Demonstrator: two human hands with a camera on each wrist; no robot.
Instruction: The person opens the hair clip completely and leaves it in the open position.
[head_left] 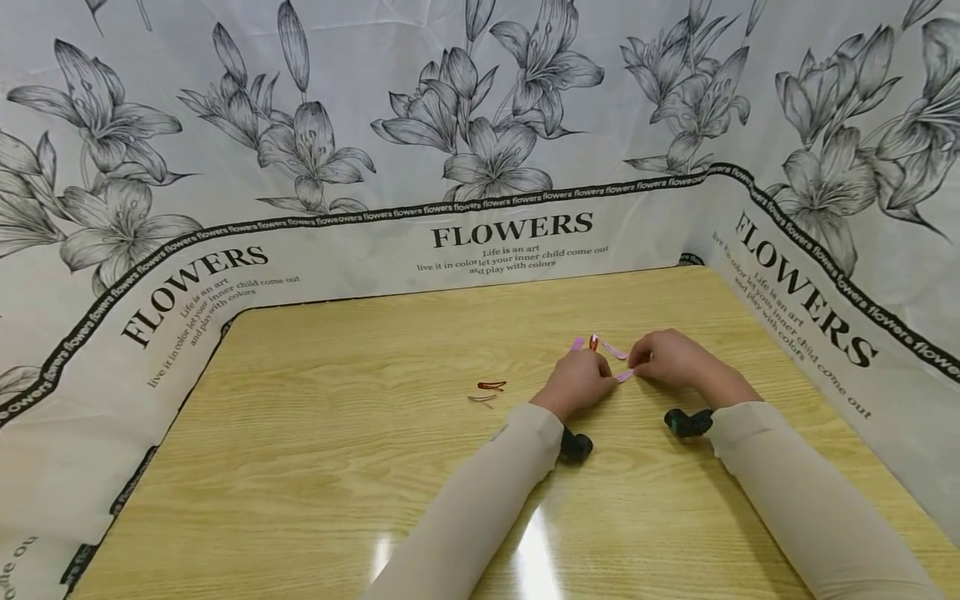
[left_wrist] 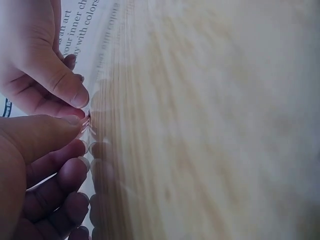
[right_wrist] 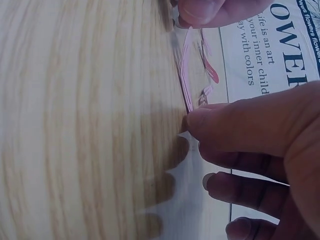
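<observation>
A pink snap hair clip (right_wrist: 185, 75) spans the gap between my two hands, low over the wooden table. My right hand (head_left: 671, 360) pinches one end between thumb and forefinger, its other fingers loosely bent. At the opposite end, my left hand (head_left: 579, 379) pinches the clip with thumb and fingertips. Just beyond the hands lie another pink hair clip (head_left: 615, 351), an orange-red hair clip (head_left: 594, 342) and a pink clip (head_left: 577, 342) partly hidden behind the left hand. In the left wrist view, fingertips mostly cover the held clip.
Left of my hands, a dark red hair clip (head_left: 491, 386) and a light brown one (head_left: 482, 398) lie on the wooden table (head_left: 337, 467). Flower-printed cloth (head_left: 517, 242) stands around the table's back and sides. Black wrist devices (head_left: 687, 422) hang under both sleeves.
</observation>
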